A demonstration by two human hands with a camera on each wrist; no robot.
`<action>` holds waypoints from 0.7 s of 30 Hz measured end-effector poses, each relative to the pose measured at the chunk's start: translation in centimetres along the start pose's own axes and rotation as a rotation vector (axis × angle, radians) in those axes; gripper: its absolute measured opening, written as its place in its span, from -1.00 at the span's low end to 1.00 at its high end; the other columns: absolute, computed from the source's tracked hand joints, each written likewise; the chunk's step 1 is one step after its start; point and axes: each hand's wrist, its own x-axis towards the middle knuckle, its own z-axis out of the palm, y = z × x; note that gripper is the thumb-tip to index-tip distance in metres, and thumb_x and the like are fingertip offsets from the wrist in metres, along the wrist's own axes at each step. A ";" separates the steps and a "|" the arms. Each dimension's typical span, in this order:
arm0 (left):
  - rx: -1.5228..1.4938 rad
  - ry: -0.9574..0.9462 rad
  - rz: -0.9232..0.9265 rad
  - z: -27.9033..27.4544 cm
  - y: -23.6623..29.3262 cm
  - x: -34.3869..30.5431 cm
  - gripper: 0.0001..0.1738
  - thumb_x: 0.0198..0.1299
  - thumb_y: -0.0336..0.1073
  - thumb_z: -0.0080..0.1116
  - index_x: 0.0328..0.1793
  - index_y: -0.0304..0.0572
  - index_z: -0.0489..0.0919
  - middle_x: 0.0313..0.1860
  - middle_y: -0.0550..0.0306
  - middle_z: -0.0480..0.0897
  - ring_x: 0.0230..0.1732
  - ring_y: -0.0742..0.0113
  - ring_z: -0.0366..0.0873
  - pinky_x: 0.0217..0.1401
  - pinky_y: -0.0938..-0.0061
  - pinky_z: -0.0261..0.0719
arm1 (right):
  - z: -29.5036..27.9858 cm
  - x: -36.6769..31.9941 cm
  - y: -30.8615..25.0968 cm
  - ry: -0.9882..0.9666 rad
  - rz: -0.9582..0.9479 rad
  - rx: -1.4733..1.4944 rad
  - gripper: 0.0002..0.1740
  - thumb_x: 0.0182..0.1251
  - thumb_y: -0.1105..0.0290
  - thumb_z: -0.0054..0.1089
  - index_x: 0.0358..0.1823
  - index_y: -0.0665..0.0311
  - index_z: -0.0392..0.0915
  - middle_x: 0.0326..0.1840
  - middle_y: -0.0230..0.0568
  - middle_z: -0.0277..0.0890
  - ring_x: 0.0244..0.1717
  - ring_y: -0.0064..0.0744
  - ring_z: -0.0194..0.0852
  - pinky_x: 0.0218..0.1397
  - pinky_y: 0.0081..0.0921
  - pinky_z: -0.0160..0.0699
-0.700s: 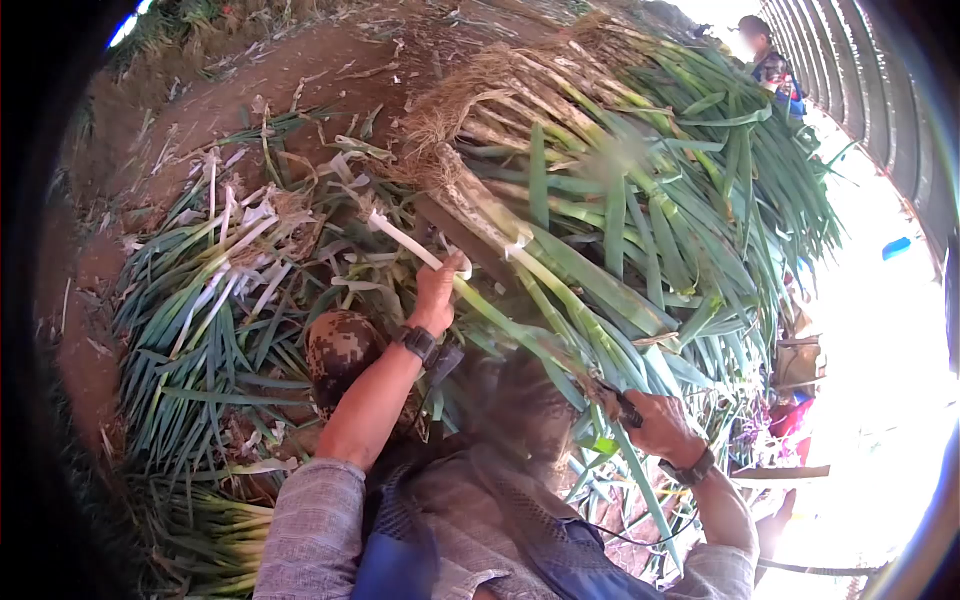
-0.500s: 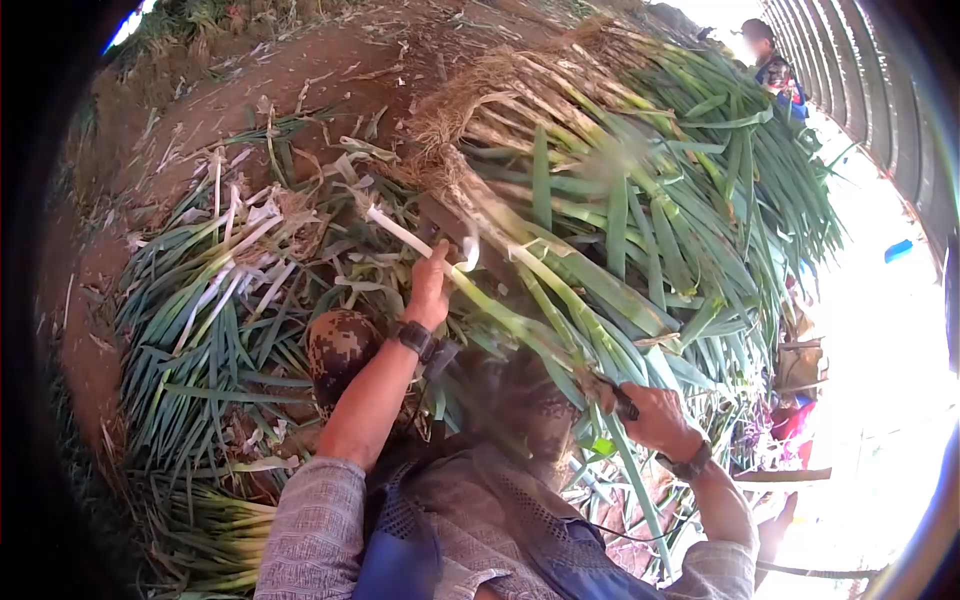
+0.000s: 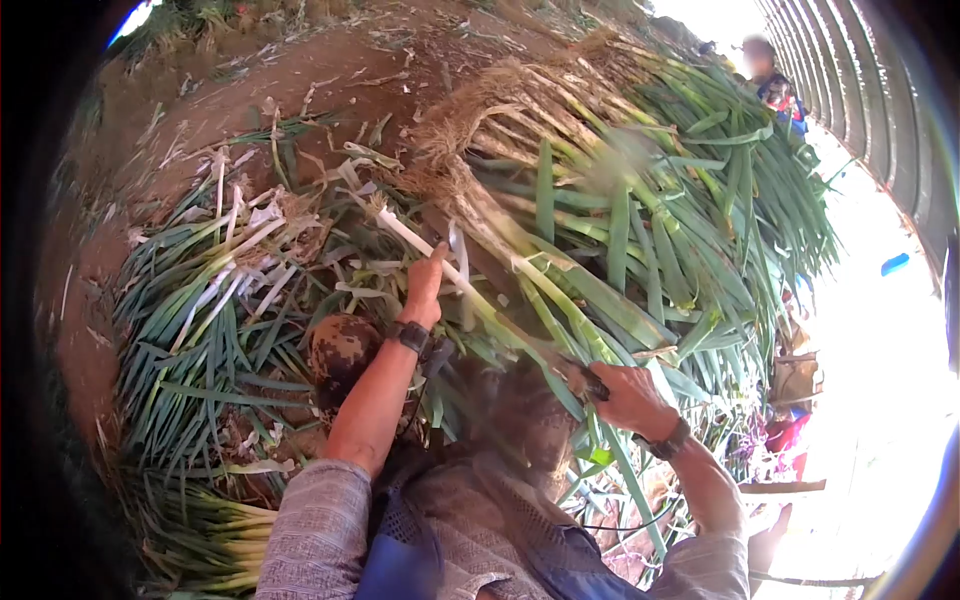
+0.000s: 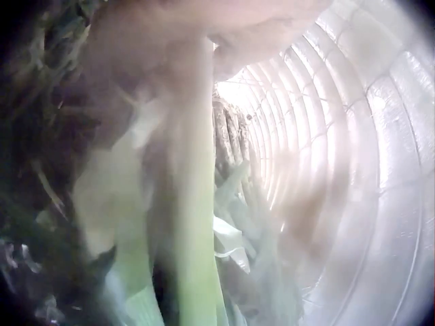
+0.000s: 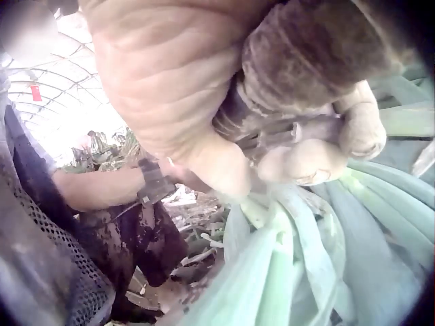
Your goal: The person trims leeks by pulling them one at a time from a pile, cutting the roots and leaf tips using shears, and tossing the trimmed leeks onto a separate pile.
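Observation:
My left hand point(image 3: 424, 290) grips a leek stalk point(image 3: 408, 236) by its pale shaft, root end pointing up and left. A thin white strip point(image 3: 458, 248) of leaf stands loose beside the fingers. Further down the same leek, my right hand point(image 3: 632, 402) has its fingers curled round a dark handle point(image 3: 597, 384). In the right wrist view the right hand point(image 5: 204, 88) holds a dark wrapped handle point(image 5: 306, 54), its fingertips against green leaves point(image 5: 272, 272). The left wrist view shows the blurred stalk point(image 4: 196, 190) under the left hand point(image 4: 204, 27).
A large heap of leeks point(image 3: 700, 200) with dirty roots lies at the right. Paler, cleaner leeks point(image 3: 225, 270) lie at the left, with another bunch point(image 3: 225, 540) below them. Leaf scraps cover the soil point(image 3: 330, 60). A person point(image 3: 775, 85) is at the upper right.
My right hand has moved left and slightly up with the dark handle. The left hand stays on the stalk, and the white strip beside it has changed from curled to straighter.

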 end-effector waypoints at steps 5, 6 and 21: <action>0.094 0.048 0.088 -0.6 1.1 -1.1 -0.50 0.17 0.13 0.36 -0.43 -0.18 0.57 -0.55 0.32 0.42 -0.56 0.48 0.27 -0.49 0.38 0.20 | -0.7 2.3 -0.8 -0.082 -0.004 -0.021 -0.79 0.18 0.24 0.14 -0.20 0.13 0.53 -0.42 0.06 0.57 -0.28 0.21 0.55 -0.22 0.06 0.43; 0.091 0.052 0.088 -0.8 0.8 -0.8 -0.50 0.17 0.13 0.36 -0.43 -0.18 0.57 -0.55 0.32 0.42 -0.56 0.48 0.27 -0.49 0.38 0.20 | -1.0 2.4 -0.5 -0.077 0.047 0.004 -0.78 0.17 0.24 0.15 -0.19 0.14 0.53 -0.42 0.07 0.57 -0.29 0.22 0.55 -0.21 0.07 0.44; 0.368 -0.237 0.047 1.5 -1.6 -3.4 -0.53 0.25 0.01 0.24 -0.29 -0.38 0.62 -0.52 0.20 0.53 -0.48 0.37 0.43 -0.41 0.28 0.35 | -1.1 1.9 3.3 -0.006 0.218 -0.085 -0.66 0.13 0.21 0.30 -0.12 0.22 0.53 -0.38 0.08 0.61 -0.25 0.24 0.56 -0.15 0.07 0.47</action>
